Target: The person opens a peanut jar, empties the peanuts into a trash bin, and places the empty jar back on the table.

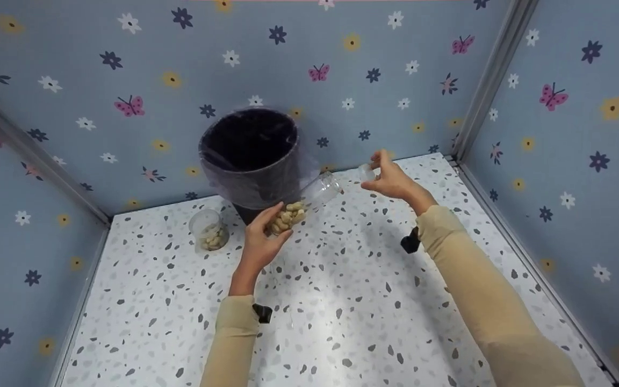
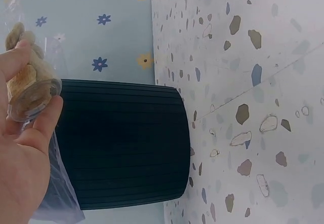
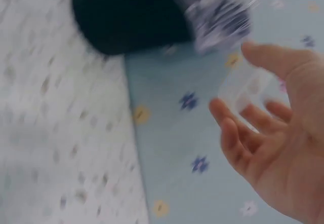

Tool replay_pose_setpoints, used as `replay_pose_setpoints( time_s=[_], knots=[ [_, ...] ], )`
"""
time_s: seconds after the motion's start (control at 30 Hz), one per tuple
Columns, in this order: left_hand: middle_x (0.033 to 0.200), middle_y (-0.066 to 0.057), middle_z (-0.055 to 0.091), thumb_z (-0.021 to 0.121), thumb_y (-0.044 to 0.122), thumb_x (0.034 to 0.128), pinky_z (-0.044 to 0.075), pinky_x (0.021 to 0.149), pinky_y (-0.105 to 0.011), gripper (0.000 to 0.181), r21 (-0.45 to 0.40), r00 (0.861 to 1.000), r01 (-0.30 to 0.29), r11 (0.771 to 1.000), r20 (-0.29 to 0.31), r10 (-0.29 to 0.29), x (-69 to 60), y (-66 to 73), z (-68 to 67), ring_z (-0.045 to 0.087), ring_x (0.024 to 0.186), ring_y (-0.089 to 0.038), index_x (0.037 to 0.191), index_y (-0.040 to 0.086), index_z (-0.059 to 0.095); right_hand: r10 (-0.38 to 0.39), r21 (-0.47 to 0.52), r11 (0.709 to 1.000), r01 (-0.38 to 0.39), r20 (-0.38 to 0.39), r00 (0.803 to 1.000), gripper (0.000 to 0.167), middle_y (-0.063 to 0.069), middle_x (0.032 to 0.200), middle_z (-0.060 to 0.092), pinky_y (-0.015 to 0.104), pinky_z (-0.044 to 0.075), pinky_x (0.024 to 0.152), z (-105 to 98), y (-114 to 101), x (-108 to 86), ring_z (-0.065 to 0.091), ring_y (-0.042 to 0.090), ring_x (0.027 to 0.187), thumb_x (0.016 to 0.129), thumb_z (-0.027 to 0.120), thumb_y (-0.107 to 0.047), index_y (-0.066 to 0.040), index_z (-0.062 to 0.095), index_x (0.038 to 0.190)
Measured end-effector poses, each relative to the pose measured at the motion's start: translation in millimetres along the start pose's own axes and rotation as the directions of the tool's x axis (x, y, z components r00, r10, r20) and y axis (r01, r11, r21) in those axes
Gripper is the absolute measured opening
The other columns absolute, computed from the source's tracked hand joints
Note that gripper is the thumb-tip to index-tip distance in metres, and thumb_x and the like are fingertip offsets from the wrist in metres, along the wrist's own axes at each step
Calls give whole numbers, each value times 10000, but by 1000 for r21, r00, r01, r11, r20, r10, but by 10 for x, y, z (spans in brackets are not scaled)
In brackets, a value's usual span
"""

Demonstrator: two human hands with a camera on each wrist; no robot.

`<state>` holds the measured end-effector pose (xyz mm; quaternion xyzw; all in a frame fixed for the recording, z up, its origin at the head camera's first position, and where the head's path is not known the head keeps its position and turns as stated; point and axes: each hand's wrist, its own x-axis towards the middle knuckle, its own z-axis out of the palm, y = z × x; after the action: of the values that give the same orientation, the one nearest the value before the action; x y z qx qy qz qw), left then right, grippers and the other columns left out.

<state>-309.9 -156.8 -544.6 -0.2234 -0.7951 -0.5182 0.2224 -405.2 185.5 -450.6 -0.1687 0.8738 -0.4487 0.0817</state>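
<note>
My left hand [image 1: 264, 239] grips a clear jar [image 1: 322, 190] around its base end. The jar lies tilted in the air in front of the bin, mouth toward the right, with peanuts [image 1: 289, 216] gathered at its lower end. In the left wrist view the round jar bottom [image 2: 38, 100] shows between thumb and fingers. To the right of the jar's mouth, and apart from it, my right hand [image 1: 394, 180] holds a translucent lid [image 1: 366, 172] between thumb and fingers. That lid is blurred in the right wrist view.
A dark bin [image 1: 258, 188] lined with a clear plastic bag stands against the flowered back wall [image 1: 299, 54]. Left of it, a second clear jar [image 1: 206, 221] with peanuts sits on the speckled white surface [image 1: 309, 322]. Side walls rise at left and right.
</note>
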Motion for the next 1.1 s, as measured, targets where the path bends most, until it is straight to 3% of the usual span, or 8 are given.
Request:
replay_pose_setpoints(
  time_s=[0.1,0.2,0.37,0.47,0.53,0.67,0.83,1.1],
  knots=[
    [1282,-46,582,798,19,791,456,606,-329,606,-14,1000,15,1000,-4,-15,-15,9,13,533,804,-162,1354,51,574,62,-150,986,-71,-67,996,550,212,1348,436,496,440,902,-73,343,30,518,354,1085,889,722,-175,-15,364,1275],
    [1285,-57,581,800,8,785,460,615,-308,614,-15,999,39,999,-1,-39,-46,28,-2,545,816,-162,1354,51,574,119,-264,954,-139,-89,989,511,204,1322,478,510,411,950,-126,679,20,486,349,1168,893,723,-222,-23,438,1267],
    [1262,-152,587,788,-24,786,450,584,-372,614,-7,999,32,999,4,-32,-66,165,-39,543,766,-270,1354,32,562,234,-302,915,-268,-145,961,521,210,1311,496,529,411,943,-194,1135,-59,490,361,1165,899,718,-239,-21,459,1295],
    [1238,-203,589,779,-50,784,447,572,-437,600,-2,1000,5,1000,-5,-5,-51,281,-85,522,728,-329,1342,9,564,252,-314,899,-306,-199,947,510,229,1298,500,534,412,941,-214,1312,-103,497,375,1151,897,719,-226,-6,463,1279],
    [1222,-224,589,775,-65,781,453,576,-454,583,14,1000,-6,1000,-13,6,-49,334,-124,520,730,-333,1325,-25,568,244,-323,895,-308,-225,943,513,246,1289,501,537,411,943,-208,1401,-123,495,387,1150,896,719,-214,9,466,1283],
    [1217,-189,599,793,-34,777,460,563,-450,590,33,1000,12,999,-29,-11,-88,207,-144,523,719,-283,1323,-32,567,261,-326,886,-329,-235,936,528,252,1267,502,529,429,923,-153,1577,-174,512,387,1119,897,719,-215,11,462,1299],
    [1259,-69,597,808,72,797,489,584,-373,612,13,999,52,999,-13,-52,-115,36,-132,536,747,-184,1362,92,575,311,-302,878,-371,-230,922,517,250,1257,514,538,423,930,-64,1713,-245,511,396,1130,891,725,-223,6,473,1280],
    [1258,-35,597,807,100,805,470,598,-286,601,34,999,35,999,-22,-34,-102,49,-180,544,771,-158,1361,107,579,358,-316,857,-408,-205,911,551,220,1225,552,542,403,962,122,1771,-238,518,394,1141,851,758,-266,-10,494,1262]
  ],
)
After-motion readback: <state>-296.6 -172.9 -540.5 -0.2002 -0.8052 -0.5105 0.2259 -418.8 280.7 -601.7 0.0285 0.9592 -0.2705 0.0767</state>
